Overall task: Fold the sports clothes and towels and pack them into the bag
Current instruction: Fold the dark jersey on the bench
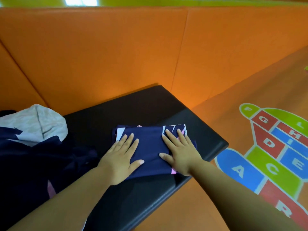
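Note:
A folded navy sports garment (150, 144) with white and pink markings lies on the black padded bench (150, 104). My left hand (120, 158) presses flat on its left part with fingers straight. My right hand (180, 151) lies flat on its right part, fingers spread. At the left sits a heap of dark navy clothes (38, 160), and a light grey towel or garment (35, 121) lies on top of it at the back. No bag is in view.
Orange padded wall panels (116, 50) rise behind the bench. To the right the orange floor (241, 90) carries a coloured hopscotch pattern with letters (275, 150). The bench's right edge and front corner are close to the folded garment.

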